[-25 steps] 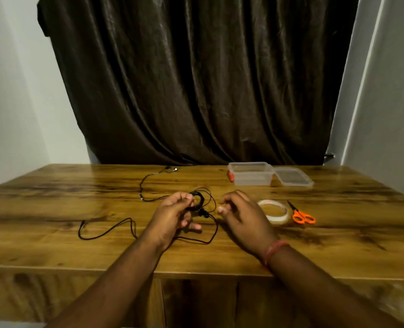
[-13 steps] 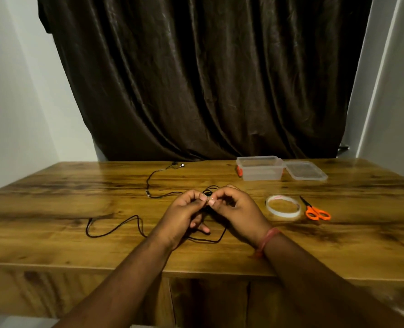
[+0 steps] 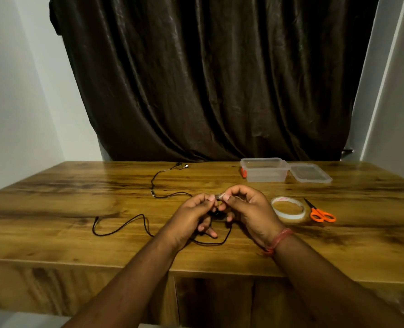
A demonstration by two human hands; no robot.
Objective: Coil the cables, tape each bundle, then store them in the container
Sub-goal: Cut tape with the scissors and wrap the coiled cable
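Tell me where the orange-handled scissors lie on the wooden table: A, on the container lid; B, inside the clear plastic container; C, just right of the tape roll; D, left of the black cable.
C: the orange-handled scissors lie on the table just right of the clear tape roll.

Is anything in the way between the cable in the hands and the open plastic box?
Nothing visible blocks it. The cable bundle is pinched between the left hand and right hand, and only bare table lies between them and the open container. The tape roll and scissors sit off to the right.
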